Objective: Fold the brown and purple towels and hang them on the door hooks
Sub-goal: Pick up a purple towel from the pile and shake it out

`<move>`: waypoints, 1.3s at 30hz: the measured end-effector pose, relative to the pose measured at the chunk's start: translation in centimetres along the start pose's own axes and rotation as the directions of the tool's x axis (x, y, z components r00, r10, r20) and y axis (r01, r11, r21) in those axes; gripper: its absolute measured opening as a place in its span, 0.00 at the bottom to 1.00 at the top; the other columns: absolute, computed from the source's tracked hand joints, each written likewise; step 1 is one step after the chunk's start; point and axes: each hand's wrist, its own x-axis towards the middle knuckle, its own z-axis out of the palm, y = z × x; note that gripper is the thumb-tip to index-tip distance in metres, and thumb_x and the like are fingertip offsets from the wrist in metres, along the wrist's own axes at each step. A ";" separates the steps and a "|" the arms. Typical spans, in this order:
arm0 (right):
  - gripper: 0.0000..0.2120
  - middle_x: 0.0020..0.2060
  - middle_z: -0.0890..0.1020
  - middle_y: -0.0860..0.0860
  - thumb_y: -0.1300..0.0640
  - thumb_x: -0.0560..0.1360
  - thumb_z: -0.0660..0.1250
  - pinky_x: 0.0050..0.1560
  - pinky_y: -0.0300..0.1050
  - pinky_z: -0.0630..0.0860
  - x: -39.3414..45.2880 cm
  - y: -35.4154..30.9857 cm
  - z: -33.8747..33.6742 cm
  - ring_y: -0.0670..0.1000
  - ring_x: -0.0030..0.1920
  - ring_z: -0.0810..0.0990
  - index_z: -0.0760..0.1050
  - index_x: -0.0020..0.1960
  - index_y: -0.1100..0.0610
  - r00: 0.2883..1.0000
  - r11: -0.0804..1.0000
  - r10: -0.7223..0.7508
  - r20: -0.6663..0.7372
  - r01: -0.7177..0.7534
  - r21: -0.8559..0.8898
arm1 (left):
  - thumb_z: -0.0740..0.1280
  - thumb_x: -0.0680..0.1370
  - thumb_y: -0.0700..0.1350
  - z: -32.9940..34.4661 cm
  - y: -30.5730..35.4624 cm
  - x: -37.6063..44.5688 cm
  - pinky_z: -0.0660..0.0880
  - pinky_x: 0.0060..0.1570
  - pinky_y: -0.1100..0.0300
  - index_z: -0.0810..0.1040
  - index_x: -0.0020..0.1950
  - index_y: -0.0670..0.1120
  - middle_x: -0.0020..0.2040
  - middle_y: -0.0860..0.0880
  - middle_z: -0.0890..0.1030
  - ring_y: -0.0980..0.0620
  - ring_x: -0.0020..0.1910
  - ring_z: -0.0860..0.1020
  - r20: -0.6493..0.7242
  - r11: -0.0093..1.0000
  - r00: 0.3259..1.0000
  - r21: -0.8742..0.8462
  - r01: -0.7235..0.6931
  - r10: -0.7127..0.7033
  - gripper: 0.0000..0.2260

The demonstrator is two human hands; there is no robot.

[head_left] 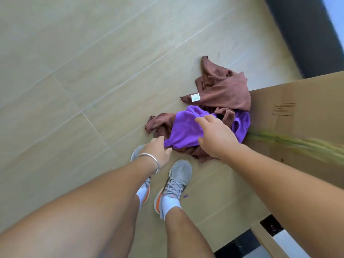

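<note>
A crumpled brown towel (223,90) with a white label lies on the tiled floor, and a crumpled purple towel (184,131) lies on top of its near part. My right hand (216,138) hovers over the purple towel with fingers spread and relaxed, holding nothing. My left hand (158,155), with a silver bangle on the wrist, reaches toward the purple towel's near-left corner; its fingertips are at the cloth's edge, loosely bent, with no clear grip.
A large cardboard box (297,118) stands right of the towels, touching them. A blurred green broom-like bundle (307,146) lies across the box. My feet in grey sneakers (178,175) stand just before the pile. Bare floor tiles (74,71) spread to the left.
</note>
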 end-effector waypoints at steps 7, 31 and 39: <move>0.28 0.70 0.65 0.52 0.62 0.74 0.63 0.60 0.52 0.69 9.8 0.0 3.3 0.57 0.67 0.66 0.62 0.73 0.52 0.985 0.955 -0.163 0.050 0.170 -0.242 | 0.61 0.79 0.55 4.1 -1.5 7.8 0.70 0.59 0.51 0.66 0.70 0.45 0.67 0.42 0.70 0.40 0.63 0.73 0.007 0.998 1.000 -0.058 0.023 -0.022 0.23; 0.12 0.50 0.79 0.48 0.52 0.71 0.63 0.51 0.48 0.71 9.1 -6.9 -10.9 0.53 0.57 0.73 0.78 0.53 0.50 0.876 0.649 -0.429 0.219 0.467 -0.600 | 0.58 0.79 0.52 -10.9 -3.4 0.8 0.71 0.41 0.55 0.79 0.53 0.53 0.49 0.48 0.83 0.41 0.51 0.78 -0.392 0.989 0.915 -0.063 -0.137 0.102 0.11; 0.14 0.30 0.67 0.48 0.58 0.68 0.65 0.34 0.47 0.63 4.5 -17.7 -25.4 0.58 0.38 0.71 0.58 0.33 0.54 0.867 0.834 -0.494 -0.070 0.449 -0.321 | 0.62 0.78 0.51 -29.0 -5.4 -7.8 0.72 0.38 0.55 0.82 0.48 0.53 0.38 0.49 0.82 0.43 0.42 0.78 -0.731 0.902 0.683 -0.297 -0.313 -0.004 0.09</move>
